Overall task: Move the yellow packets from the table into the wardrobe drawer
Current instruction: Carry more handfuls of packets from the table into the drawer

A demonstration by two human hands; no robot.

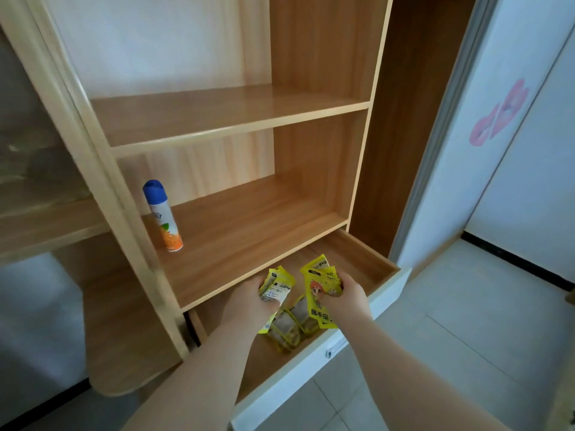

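Now we've got both hands over the open wardrobe drawer [367, 262]: our left hand [249, 301] closed around yellow packets [277, 283], our right hand [350, 293] gripping more packets [319, 290], others [292, 326] lying in the drawer.

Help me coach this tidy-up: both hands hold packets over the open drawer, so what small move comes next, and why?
Probably lower both hands and let go. The left hand and right hand each grip yellow packets directly above the open drawer, where other packets already lie, so nothing remains but a short drop.
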